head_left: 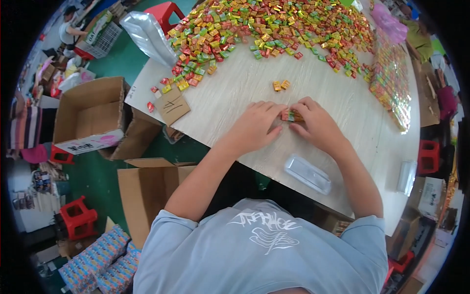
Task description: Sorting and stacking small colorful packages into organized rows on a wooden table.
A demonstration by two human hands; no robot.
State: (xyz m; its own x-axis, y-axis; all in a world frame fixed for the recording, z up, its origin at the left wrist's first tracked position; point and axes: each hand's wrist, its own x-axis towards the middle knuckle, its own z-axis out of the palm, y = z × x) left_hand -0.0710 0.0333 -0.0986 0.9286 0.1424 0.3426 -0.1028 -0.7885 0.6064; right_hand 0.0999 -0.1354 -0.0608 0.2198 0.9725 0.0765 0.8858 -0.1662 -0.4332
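A short row of small wrapped candies (290, 116), red, green and yellow, lies on the table between my hands. My right hand (317, 122) curls over its right part, with fingers and thumb on either side. At the row's left end, my left hand (253, 123) has its fingertips against the candies, its thumb spread away from the fingers. Just beyond my hands sit two orange-yellow candies (280, 85). A clear plastic tray (307, 174) rests near the table edge, by my right forearm. The undersides of my fingers are hidden.
A large pile of candies (274, 24) covers the table's far side. Filled clear trays (391, 78) are stacked at the right, and empty clear trays (149, 39) at far left. A cardboard piece (172, 105) lies left; open cartons (90, 112) stand beside the table (230, 93).
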